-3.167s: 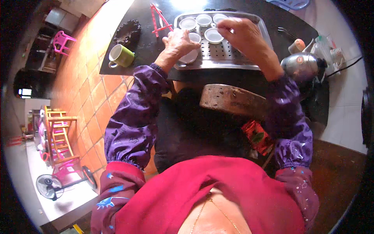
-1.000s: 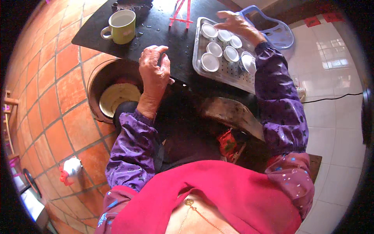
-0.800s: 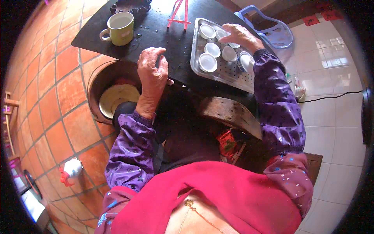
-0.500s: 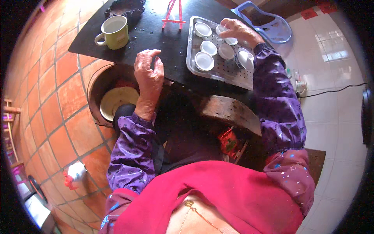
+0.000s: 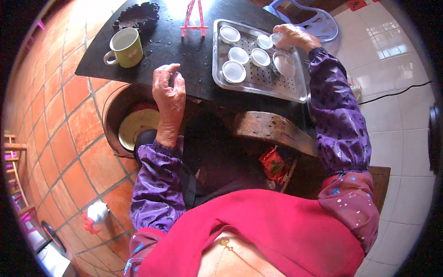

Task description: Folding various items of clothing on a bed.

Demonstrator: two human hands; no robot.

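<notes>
At the tray's far right, my right hand pinches a small white cup between thumb and fingers. Other white cups stand in the clear perforated tray; one white cup is right beside the held one. A larger bowl-shaped cup, its inside pale, sits near the tray's right wall. My left hand hovers by the table's near edge, holding nothing, thumb apart from loosely bent fingers. A green mug with a white inside stands on the table to its upper left.
On the dark table are water drops, a red stand and a dark ruffled dish. A brown bucket stands below the left edge. Behind the tray is a blue plastic chair. White tiled wall rises at right.
My right hand has closed on a small white cup and carried it rightward across the tray, past another cup. My left hand keeps about the same pose. The whole view has shifted slightly.
</notes>
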